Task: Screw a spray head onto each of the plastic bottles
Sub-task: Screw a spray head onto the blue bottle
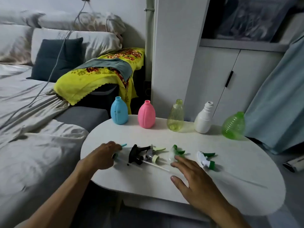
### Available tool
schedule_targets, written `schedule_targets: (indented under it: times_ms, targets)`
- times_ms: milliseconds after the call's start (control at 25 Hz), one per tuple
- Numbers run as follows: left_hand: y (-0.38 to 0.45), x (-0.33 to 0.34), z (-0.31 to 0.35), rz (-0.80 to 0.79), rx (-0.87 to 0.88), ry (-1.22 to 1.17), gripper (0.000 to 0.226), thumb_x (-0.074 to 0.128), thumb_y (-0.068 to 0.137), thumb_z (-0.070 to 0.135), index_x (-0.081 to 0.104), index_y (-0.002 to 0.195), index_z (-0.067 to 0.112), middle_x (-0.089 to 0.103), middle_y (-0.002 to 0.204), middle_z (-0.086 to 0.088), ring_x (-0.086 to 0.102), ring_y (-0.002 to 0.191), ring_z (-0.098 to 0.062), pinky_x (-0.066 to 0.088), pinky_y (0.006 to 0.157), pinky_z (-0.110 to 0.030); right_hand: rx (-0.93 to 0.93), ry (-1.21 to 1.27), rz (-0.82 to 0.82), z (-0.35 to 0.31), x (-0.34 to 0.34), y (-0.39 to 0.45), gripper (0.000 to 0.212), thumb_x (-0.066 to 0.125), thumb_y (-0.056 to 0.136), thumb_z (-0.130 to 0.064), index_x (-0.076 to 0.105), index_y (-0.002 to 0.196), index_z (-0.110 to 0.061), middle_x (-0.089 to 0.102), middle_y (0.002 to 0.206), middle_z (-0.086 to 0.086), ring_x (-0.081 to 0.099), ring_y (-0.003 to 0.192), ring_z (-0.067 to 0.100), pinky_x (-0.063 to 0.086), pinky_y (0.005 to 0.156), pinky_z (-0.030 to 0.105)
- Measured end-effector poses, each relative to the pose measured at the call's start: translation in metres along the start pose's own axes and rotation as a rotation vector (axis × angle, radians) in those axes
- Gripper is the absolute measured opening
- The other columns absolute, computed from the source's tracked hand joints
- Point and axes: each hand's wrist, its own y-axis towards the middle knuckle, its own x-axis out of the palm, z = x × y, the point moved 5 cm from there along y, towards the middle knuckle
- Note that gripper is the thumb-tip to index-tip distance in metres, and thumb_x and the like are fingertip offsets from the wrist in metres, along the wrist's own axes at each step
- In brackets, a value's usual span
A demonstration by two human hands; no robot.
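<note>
Fingers of my left hand (105,156) curl around the blue spray head (118,153) at lower centre; right hand (195,180) hovers spread open.

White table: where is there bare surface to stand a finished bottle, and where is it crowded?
On the white table, bare patches: the near right end, beyond the right hand, and the strip between the bottle row, blue bottle to green ribbed bottle, and the spray heads. Crowded: the spray heads from the left hand to the white-and-green head.

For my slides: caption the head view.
Left hand grips a spray head; five capless bottles wait.
</note>
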Motion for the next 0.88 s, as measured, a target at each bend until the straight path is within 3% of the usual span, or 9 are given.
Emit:
schedule_targets:
  times_ms: [120,280,360,440,560,640,720,800,880]
  targets:
    - [0.004,-0.003,-0.011,0.054,0.023,-0.004,0.043,0.066,0.083,0.006,0.064,0.120,0.025,0.052,0.130,0.001,0.053,0.110,-0.020,0.048,0.095,-0.034,-0.055,-0.022,-0.025,-0.002,0.010,0.010,0.042,0.047,0.097,-0.046,0.051,0.137,-0.035,0.035,0.154,-0.021,0.030,0.140,0.001,0.013,0.100,0.006]
    - [0.003,-0.012,-0.011,0.066,-0.017,-0.058,0.032,0.073,0.081,0.016,0.069,0.112,0.025,0.058,0.118,0.000,0.060,0.097,-0.018,0.053,0.083,-0.028,-0.122,0.038,0.082,-0.021,0.005,0.018,0.031,0.054,0.092,-0.035,0.064,0.121,-0.028,0.062,0.128,-0.016,0.055,0.118,0.007,0.034,0.093,0.011]
    - [-0.005,-0.030,-0.007,0.174,-0.100,-0.277,0.018,0.075,0.080,0.017,0.071,0.094,0.027,0.067,0.098,0.003,0.068,0.076,-0.011,0.052,0.064,-0.018,-0.122,0.111,0.140,-0.028,0.000,0.020,0.030,0.052,0.091,-0.036,0.064,0.118,-0.031,0.067,0.116,-0.018,0.059,0.108,0.003,0.045,0.088,0.016]
    - [-0.017,-0.047,0.007,0.244,-0.145,-0.567,0.011,0.078,0.079,0.020,0.072,0.087,0.026,0.074,0.079,0.005,0.068,0.068,-0.011,0.051,0.063,-0.022,-0.098,0.223,0.138,-0.035,0.002,0.022,0.036,0.050,0.089,-0.043,0.056,0.124,-0.038,0.064,0.119,-0.023,0.054,0.110,-0.006,0.043,0.088,0.011]
    - [-0.033,-0.050,0.055,0.065,-0.056,-1.059,0.023,0.079,0.079,0.035,0.075,0.098,0.021,0.079,0.089,0.001,0.071,0.088,-0.015,0.053,0.073,-0.031,-0.041,0.354,0.087,-0.047,0.013,0.033,0.062,0.058,0.080,-0.054,0.033,0.137,-0.051,0.047,0.133,-0.034,0.041,0.121,-0.014,0.032,0.092,0.003]
    - [-0.040,-0.045,0.086,-0.080,-0.022,-1.223,0.040,0.074,0.077,0.047,0.076,0.101,0.015,0.078,0.097,-0.005,0.071,0.092,-0.018,0.053,0.075,-0.031,-0.019,0.436,0.102,-0.054,0.017,0.042,0.071,0.066,0.078,-0.053,0.027,0.138,-0.053,0.042,0.134,-0.037,0.038,0.122,-0.017,0.034,0.092,0.002]
    - [-0.040,-0.040,0.105,-0.134,-0.018,-1.281,0.048,0.071,0.074,0.051,0.077,0.098,0.011,0.077,0.096,-0.011,0.070,0.081,-0.017,0.054,0.069,-0.027,0.012,0.546,0.225,-0.054,0.014,0.051,0.060,0.072,0.084,-0.042,0.036,0.132,-0.049,0.054,0.122,-0.032,0.050,0.112,-0.017,0.043,0.083,0.003]
    - [-0.041,-0.032,0.116,-0.165,-0.025,-1.269,0.052,0.070,0.073,0.056,0.078,0.097,0.011,0.077,0.095,-0.011,0.070,0.081,-0.017,0.056,0.075,-0.030,0.063,0.625,0.348,-0.049,0.011,0.057,0.044,0.071,0.088,-0.033,0.048,0.125,-0.039,0.068,0.105,-0.022,0.061,0.099,-0.013,0.048,0.071,0.004]
    - [-0.039,-0.031,0.115,-0.225,-0.020,-1.246,0.055,0.068,0.073,0.064,0.079,0.094,0.015,0.078,0.095,-0.006,0.072,0.084,-0.016,0.056,0.077,-0.028,0.105,0.596,0.427,-0.045,0.007,0.060,0.029,0.069,0.090,-0.033,0.058,0.117,-0.033,0.072,0.099,-0.014,0.066,0.092,-0.006,0.049,0.069,0.005]
